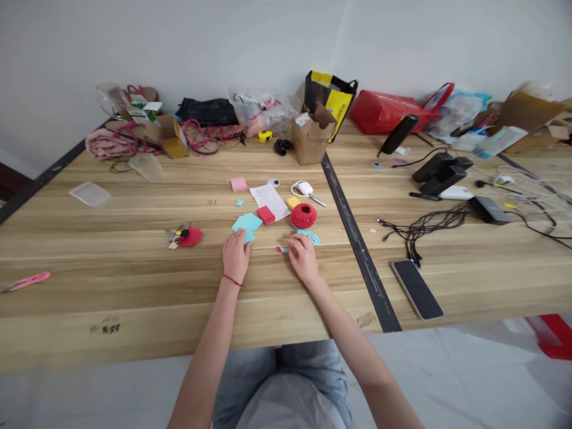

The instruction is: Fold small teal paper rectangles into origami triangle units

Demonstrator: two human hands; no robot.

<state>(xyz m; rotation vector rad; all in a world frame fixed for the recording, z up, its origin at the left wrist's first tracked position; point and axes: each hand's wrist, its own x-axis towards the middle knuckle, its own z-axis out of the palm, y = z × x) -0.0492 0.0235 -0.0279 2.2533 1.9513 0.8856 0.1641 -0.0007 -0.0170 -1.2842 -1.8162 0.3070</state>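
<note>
My left hand (236,256) lies on the wood table with its fingers stretched over the lower edge of some light blue paper pieces (247,223). Its fingers look flat rather than gripping. Beside a small red-and-blue folded paper piece (282,249), my right hand (302,258) rests with bent fingers, thumb and forefinger apart. Just beyond that hand lies a light blue folded-paper strip with dark dots (309,236), partly hidden by it. A round red folded-paper ball (304,215) with a dark centre stands behind the strip. A red paper stack (266,215) lies between the hands, farther back.
A written white sheet (270,201), a yellow pad (293,203), a pink pad (238,184) and scissors (318,201) lie farther back. Red paper with small parts (190,236) is left; a pink cutter (31,280) lies far left. A phone (417,289) and cables (429,223) are right.
</note>
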